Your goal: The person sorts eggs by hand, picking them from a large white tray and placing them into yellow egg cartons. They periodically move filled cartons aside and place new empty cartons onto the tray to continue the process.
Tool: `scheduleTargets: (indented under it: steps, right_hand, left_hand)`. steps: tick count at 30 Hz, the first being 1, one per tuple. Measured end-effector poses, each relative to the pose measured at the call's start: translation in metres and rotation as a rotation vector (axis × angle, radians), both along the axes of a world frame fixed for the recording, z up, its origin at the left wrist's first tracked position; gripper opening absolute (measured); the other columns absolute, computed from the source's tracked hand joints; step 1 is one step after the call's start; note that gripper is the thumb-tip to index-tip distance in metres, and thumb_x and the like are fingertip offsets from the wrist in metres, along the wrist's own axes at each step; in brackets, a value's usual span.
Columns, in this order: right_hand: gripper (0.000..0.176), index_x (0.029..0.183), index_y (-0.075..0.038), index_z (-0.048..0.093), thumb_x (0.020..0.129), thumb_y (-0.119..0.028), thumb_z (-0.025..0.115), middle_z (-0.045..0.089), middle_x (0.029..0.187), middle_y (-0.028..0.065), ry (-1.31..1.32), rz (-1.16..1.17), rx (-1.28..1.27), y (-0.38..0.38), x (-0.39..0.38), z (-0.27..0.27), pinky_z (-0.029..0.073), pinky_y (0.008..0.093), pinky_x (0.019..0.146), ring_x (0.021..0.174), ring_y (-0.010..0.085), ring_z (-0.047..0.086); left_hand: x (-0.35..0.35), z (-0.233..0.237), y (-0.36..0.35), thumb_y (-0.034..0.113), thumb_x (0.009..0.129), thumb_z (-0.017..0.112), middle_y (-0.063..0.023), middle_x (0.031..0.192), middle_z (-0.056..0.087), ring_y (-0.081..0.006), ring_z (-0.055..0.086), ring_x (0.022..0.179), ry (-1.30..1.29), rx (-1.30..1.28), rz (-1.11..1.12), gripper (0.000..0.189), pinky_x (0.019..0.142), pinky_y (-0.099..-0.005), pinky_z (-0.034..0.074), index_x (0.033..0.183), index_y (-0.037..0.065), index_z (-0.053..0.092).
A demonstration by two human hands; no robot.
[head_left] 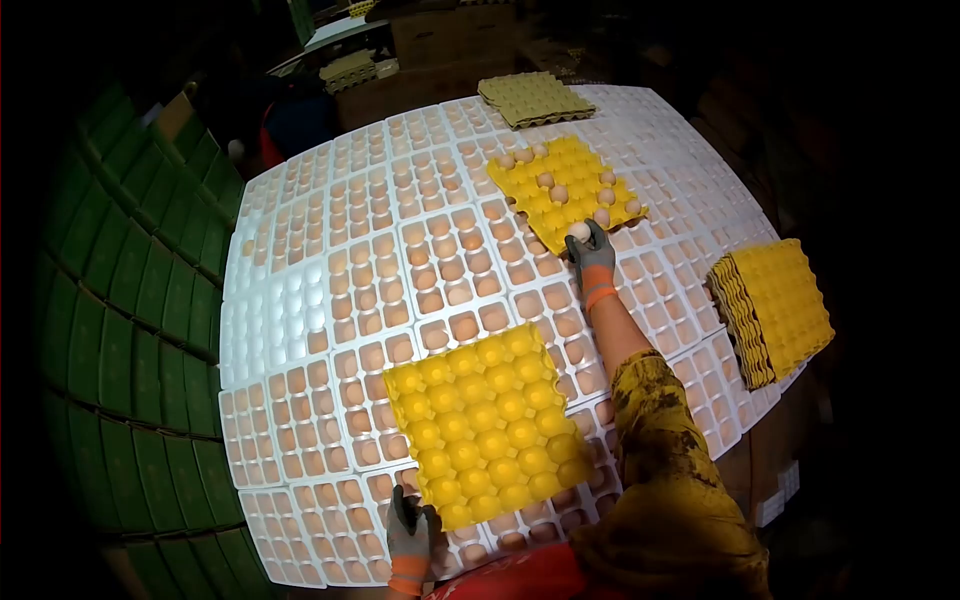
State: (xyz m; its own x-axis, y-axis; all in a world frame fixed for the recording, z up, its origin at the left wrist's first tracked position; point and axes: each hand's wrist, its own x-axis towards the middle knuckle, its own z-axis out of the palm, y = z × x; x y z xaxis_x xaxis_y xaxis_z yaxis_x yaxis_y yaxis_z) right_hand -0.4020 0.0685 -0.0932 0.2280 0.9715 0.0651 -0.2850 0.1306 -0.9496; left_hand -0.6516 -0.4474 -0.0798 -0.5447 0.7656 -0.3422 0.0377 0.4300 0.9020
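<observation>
My right hand [592, 252], in a grey glove with an orange cuff, has its fingertips closed around a pale egg [580, 231]. It holds the egg at the near corner of a yellow egg tray [570, 190], where several brown eggs sit scattered in the cups. Closer to me lies a second yellow egg tray [490, 430], its cups holding no eggs. At that tray's lower left corner is my left hand [410, 530], gloved the same way, with thumb and forefinger apart and the thumb right by the tray's edge. White plastic trays [345, 455] full of eggs spread beneath both.
A stack of yellow trays [775, 310] stands at the right edge, and a stack of duller trays [535, 98] at the far side. One white section [290, 310] at the left has cups without eggs. Green boxes [130, 350] are piled along the left.
</observation>
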Motion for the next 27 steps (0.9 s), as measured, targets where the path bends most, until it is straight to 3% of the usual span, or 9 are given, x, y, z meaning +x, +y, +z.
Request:
scheduleTargets:
  steps: [3, 6, 9, 11, 12, 16, 21, 24, 27]
  right_hand:
    - [0.062, 0.139, 0.002, 0.050, 0.082, 0.001, 0.075, 0.063, 0.111, 0.0105, -0.342, -0.229, 0.137, 0.036, 0.007, -0.040, 0.054, 0.0291, 0.070, 0.081, 0.0159, 0.062]
    - [0.053, 0.136, -0.004, 0.057, 0.087, -0.007, 0.075, 0.066, 0.103, 0.0043, -0.310, 0.074, -0.156, -0.070, 0.028, 0.028, 0.053, 0.0301, 0.075, 0.081, 0.0158, 0.060]
    - [0.039, 0.126, -0.004, 0.065, 0.092, -0.021, 0.071, 0.065, 0.085, 0.0058, -0.669, 0.268, -0.166, -0.186, 0.074, -0.001, 0.051, 0.0308, 0.063, 0.067, 0.0137, 0.059]
    - [0.045, 0.128, -0.003, 0.063, 0.092, -0.029, 0.072, 0.071, 0.091, 0.0108, -0.967, 0.392, -0.187, -0.262, 0.094, -0.008, 0.054, 0.0334, 0.070, 0.075, 0.0194, 0.067]
    - [0.052, 0.134, -0.002, 0.059, 0.092, -0.031, 0.073, 0.071, 0.103, 0.0143, -0.784, 0.498, -0.481, -0.294, 0.088, 0.022, 0.055, 0.0360, 0.076, 0.085, 0.0244, 0.069]
    - [0.066, 0.142, -0.003, 0.051, 0.087, -0.027, 0.078, 0.061, 0.127, 0.0185, -1.019, 0.458, -0.023, -0.364, 0.073, 0.037, 0.050, 0.0435, 0.096, 0.114, 0.0352, 0.059]
    - [0.056, 0.144, -0.003, 0.050, 0.092, -0.011, 0.071, 0.057, 0.137, 0.0162, -0.685, 0.360, -0.041, -0.371, 0.080, 0.048, 0.046, 0.0372, 0.104, 0.126, 0.0277, 0.053]
    - [0.052, 0.144, -0.005, 0.051, 0.095, -0.017, 0.066, 0.056, 0.140, 0.0192, -0.665, 0.175, 0.017, -0.377, 0.100, 0.046, 0.042, 0.0394, 0.109, 0.129, 0.0316, 0.052]
    - [0.047, 0.142, -0.001, 0.051, 0.097, -0.005, 0.063, 0.056, 0.143, 0.0100, -0.056, 0.027, -0.041, -0.389, 0.134, 0.057, 0.041, 0.0318, 0.108, 0.128, 0.0175, 0.052]
  left_hand:
    - [-0.006, -0.013, 0.000, 0.004, 0.092, 0.067, -0.0176, 0.139, 0.056, -0.0263, 0.057, 0.124, -0.013, -0.012, -0.001, 0.063, 0.104, -0.0350, 0.047, 0.149, -0.002, 0.041]
    - [-0.002, -0.008, 0.014, 0.005, 0.093, 0.068, -0.0184, 0.141, 0.055, -0.0268, 0.056, 0.127, 0.015, -0.036, -0.046, 0.060, 0.107, -0.0354, 0.045, 0.147, -0.002, 0.043]
    - [0.005, 0.003, 0.031, 0.005, 0.090, 0.072, -0.0170, 0.140, 0.055, -0.0264, 0.054, 0.129, 0.033, 0.035, -0.065, 0.061, 0.108, -0.0359, 0.044, 0.144, -0.002, 0.046]
    - [0.002, -0.008, 0.030, 0.003, 0.087, 0.075, -0.0166, 0.138, 0.055, -0.0262, 0.054, 0.127, 0.042, 0.021, -0.074, 0.064, 0.108, -0.0362, 0.044, 0.144, -0.002, 0.046]
    - [0.004, -0.009, 0.029, 0.003, 0.086, 0.076, -0.0167, 0.137, 0.055, -0.0262, 0.054, 0.127, 0.068, 0.009, -0.082, 0.065, 0.108, -0.0362, 0.044, 0.144, -0.002, 0.046]
    - [0.001, -0.012, 0.029, 0.001, 0.084, 0.078, -0.0160, 0.136, 0.055, -0.0258, 0.054, 0.126, 0.158, 0.011, -0.138, 0.068, 0.107, -0.0362, 0.044, 0.143, -0.002, 0.045]
    - [0.017, 0.044, 0.047, 0.004, 0.090, 0.069, -0.0134, 0.139, 0.053, -0.0248, 0.051, 0.128, 0.002, 0.211, -0.101, 0.060, 0.110, -0.0380, 0.041, 0.144, -0.004, 0.042]
    - [0.047, 0.083, 0.052, 0.015, 0.096, 0.065, -0.0163, 0.150, 0.045, -0.0274, 0.046, 0.136, -0.002, 0.326, -0.245, 0.068, 0.115, -0.0394, 0.034, 0.152, -0.004, 0.032]
    - [0.073, 0.101, 0.055, 0.025, 0.100, 0.059, -0.0172, 0.155, 0.039, -0.0296, 0.041, 0.141, -0.052, 0.413, -0.414, 0.071, 0.117, -0.0400, 0.032, 0.155, -0.004, 0.026]
